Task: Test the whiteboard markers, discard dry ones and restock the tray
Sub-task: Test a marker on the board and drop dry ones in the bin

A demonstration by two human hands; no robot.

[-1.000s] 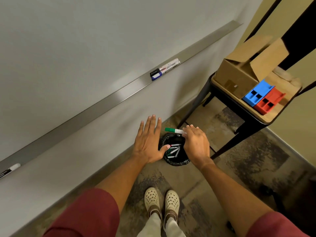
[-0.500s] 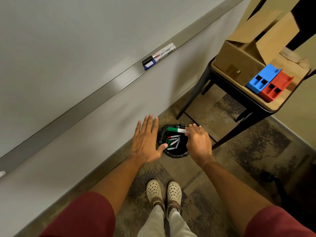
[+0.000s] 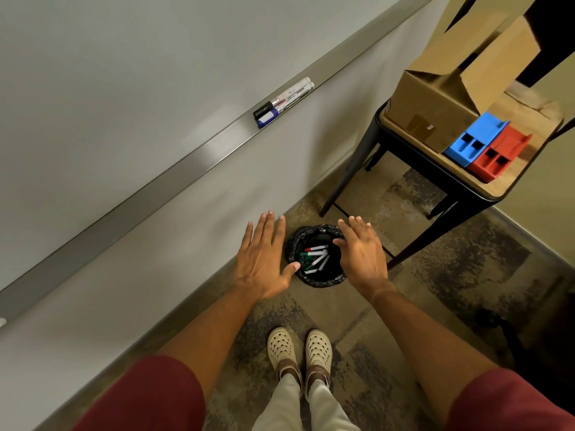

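A small black-lined bin (image 3: pixel 323 279) stands on the floor by the wall, with several markers (image 3: pixel 315 259) lying inside it. My left hand (image 3: pixel 264 259) hovers flat to the left of the bin, fingers straight and spread, holding nothing. Over the bin's right rim my right hand (image 3: pixel 362 255) is spread out and holds nothing. On the whiteboard's metal tray (image 3: pixel 186 163) lie two markers (image 3: pixel 281 102), one with a black cap and one with a blue cap. A white marker end (image 3: pixel 2 322) shows at the tray's far left edge.
A black-legged stool (image 3: pixel 435 169) at the right carries an open cardboard box (image 3: pixel 435 110) and a blue holder (image 3: pixel 474 140) beside a red holder (image 3: pixel 497 157). My feet in cream clogs (image 3: pixel 298 353) stand on the mottled floor below the bin.
My right hand held a green-capped marker over the bin; it has opened and the marker is gone from it. The view has tilted slightly; the left hand stays open.
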